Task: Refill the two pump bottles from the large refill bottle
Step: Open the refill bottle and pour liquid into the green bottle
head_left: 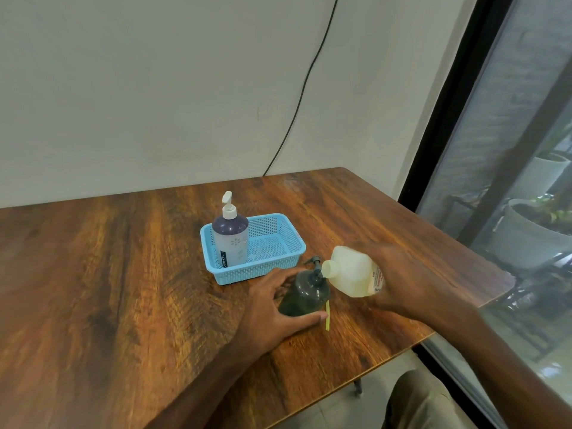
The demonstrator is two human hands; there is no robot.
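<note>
Head view, wooden table [123,274]. Item: blue perforated basket [272,243], mid-table, containing one pump bottle [230,239], purple-grey with white pump, upright at the basket's left end. Item: dark green pump bottle [305,294], on the table just in front of the basket, black pump head still in place; left hand [275,308] has its grip wrapped around the lower body. Item: large refill bottle [351,272], translucent white, uncapped, held in the right hand [402,277] with a closed grip, tipped sideways, open neck beside the green bottle's pump. Item: black cable [305,85] down the wall.
</note>
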